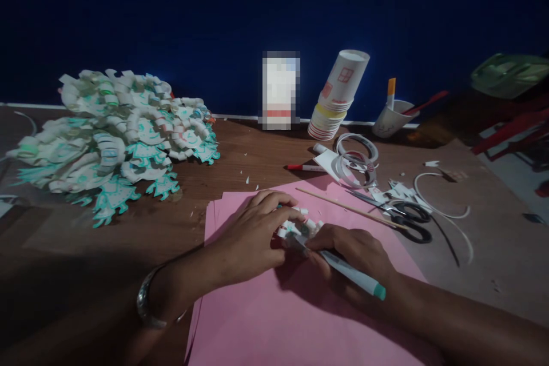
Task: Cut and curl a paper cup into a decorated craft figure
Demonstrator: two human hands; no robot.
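Note:
A small white paper craft [295, 227] with curled strips and teal marks lies on the pink paper sheets [274, 314]. My left hand [257, 231] curves round its left side, fingers closed on its edge. In my right hand [349, 251] is a white marker [355, 275] with a teal end; its tip side points at the craft, though the fingers partly hide it. A thin wooden stick [343, 204] rests across the paper's upper edge, beyond both hands.
Many finished-looking paper crafts [141, 131] are heaped at the left. Stacked paper cups [338, 94] lean by the wall. Tape rolls [358, 151], black-handled scissors [412, 220], a red pen [304, 167] and a cup with tools [392, 117] stand or lie at the right.

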